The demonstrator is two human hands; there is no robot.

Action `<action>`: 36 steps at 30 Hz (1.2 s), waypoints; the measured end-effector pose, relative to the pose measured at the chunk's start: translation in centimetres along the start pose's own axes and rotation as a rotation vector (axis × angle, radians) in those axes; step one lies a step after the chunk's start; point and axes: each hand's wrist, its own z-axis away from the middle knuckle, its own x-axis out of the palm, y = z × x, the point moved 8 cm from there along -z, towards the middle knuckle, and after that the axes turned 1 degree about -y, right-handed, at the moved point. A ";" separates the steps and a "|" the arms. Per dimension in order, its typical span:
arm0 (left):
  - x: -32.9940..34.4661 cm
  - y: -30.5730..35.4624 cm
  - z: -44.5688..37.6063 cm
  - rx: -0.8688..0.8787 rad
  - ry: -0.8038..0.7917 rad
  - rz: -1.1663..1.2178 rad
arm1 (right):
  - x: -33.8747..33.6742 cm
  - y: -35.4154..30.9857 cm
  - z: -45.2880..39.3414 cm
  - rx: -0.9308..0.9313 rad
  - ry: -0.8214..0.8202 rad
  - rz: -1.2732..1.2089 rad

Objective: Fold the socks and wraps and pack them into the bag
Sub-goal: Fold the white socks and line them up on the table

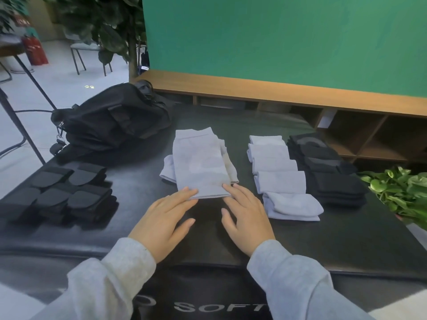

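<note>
A pile of light grey socks (199, 163) lies flat in the middle of the black table (300, 245). My left hand (165, 218) and my right hand (246, 218) lie flat on the table with straight fingers, their fingertips touching the near edge of that pile. A row of folded grey socks (280, 174) sits to the right, and beside it a row of folded black socks (328, 167). Folded black wraps (67, 192) are grouped at the left. The black bag (113, 124) lies at the far left of the table; whether it is open is unclear.
A leafy green plant (403, 192) stands at the table's right edge. Wooden shelving (369, 135) and a green screen (288, 40) rise behind the table. To the far left are metal stand legs (20, 128), chairs and a red fire extinguisher (34, 51).
</note>
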 end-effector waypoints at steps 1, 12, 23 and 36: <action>0.0 0.1 0.2 -0.010 0.008 0.026 | -0.2 0.0 0.3 0.002 0.012 -0.025; 1.0 1.6 1.9 -0.102 0.055 0.248 | -1.0 0.1 3.7 0.016 0.031 -0.464; 1.8 -0.6 2.8 -0.389 0.061 0.468 | -0.5 0.7 4.6 0.276 -0.229 -0.548; 1.0 -1.4 0.7 -0.460 0.054 0.314 | 0.6 2.0 2.8 0.445 -0.263 -0.403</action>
